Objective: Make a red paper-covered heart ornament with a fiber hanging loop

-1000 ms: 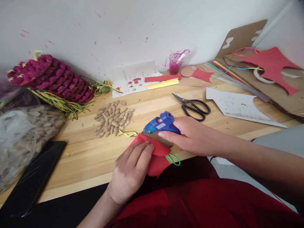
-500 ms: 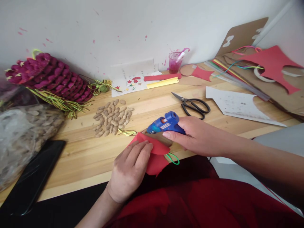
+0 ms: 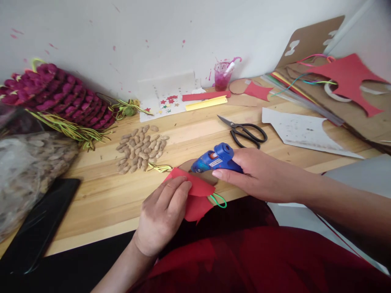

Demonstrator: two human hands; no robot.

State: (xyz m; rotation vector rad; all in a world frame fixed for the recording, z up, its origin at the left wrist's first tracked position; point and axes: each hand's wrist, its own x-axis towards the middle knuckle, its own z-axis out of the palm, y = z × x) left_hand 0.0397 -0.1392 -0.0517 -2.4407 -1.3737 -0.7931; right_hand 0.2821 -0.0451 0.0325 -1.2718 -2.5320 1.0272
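Note:
My left hand (image 3: 163, 211) is closed on a folded piece of red paper (image 3: 198, 207) at the table's front edge. My right hand (image 3: 256, 175) grips a blue glue gun (image 3: 216, 160), its nozzle pointing left, just above the paper's upper edge. Brown cardboard (image 3: 209, 177) shows behind the red paper, under the gun. A green cord loop (image 3: 220, 201) sticks out at the paper's right, and yellow strands (image 3: 159, 167) lie at its left corner. Black scissors (image 3: 244, 132) rest beyond the gun.
Peanuts (image 3: 142, 148) lie left of centre. A plastic bag (image 3: 33, 162) of peanuts, a black phone-like slab (image 3: 45, 219) and a magenta layered craft (image 3: 67, 95) are at the left. A pink-stained cup (image 3: 221, 77) stands by the wall. White paper (image 3: 308, 132) lies at right.
The glue gun has shifted slightly right relative to the red paper, and more cardboard shows behind its nozzle. The whole view has moved a little. Both hands keep their hold.

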